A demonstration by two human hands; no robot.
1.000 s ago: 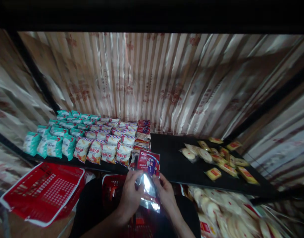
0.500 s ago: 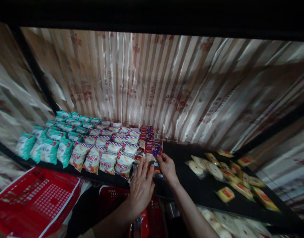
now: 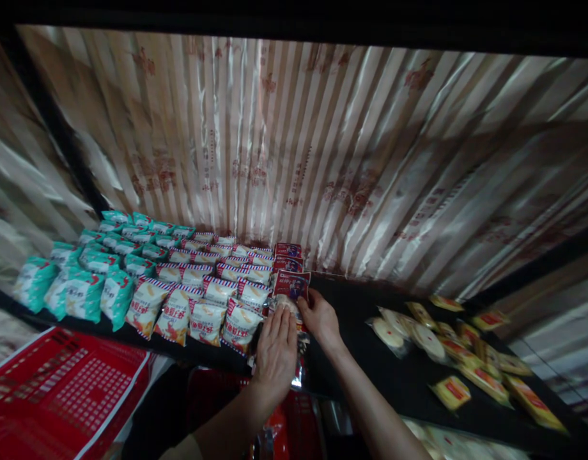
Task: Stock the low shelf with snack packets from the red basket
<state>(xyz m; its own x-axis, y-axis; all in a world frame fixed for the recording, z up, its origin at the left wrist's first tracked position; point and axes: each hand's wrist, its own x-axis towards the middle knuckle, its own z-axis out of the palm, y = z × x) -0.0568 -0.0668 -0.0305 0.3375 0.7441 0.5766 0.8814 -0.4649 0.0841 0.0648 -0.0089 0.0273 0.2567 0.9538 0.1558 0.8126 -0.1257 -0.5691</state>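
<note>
My left hand [image 3: 276, 344] lies flat with fingers together on a row of red and silver snack packets [image 3: 287, 262] on the black shelf [image 3: 361, 348]. My right hand [image 3: 321, 315] pinches the edge of the upright red packet [image 3: 291, 285] at the front of that row. The packet stands next to the white, red-striped bags [image 3: 212, 300].
Teal bags [image 3: 78, 271] fill the shelf's left end. Loose yellow and clear-wrapped cakes [image 3: 447, 348] lie on the right half. A red plastic basket [image 3: 59, 390] sits at lower left, another red basket [image 3: 284, 425] below my arms. A striped foil curtain [image 3: 294, 147] backs the shelf.
Both hands have carried the red packet from in front of the shelf onto it and set it at the front of the red row. The left hand now presses flat.
</note>
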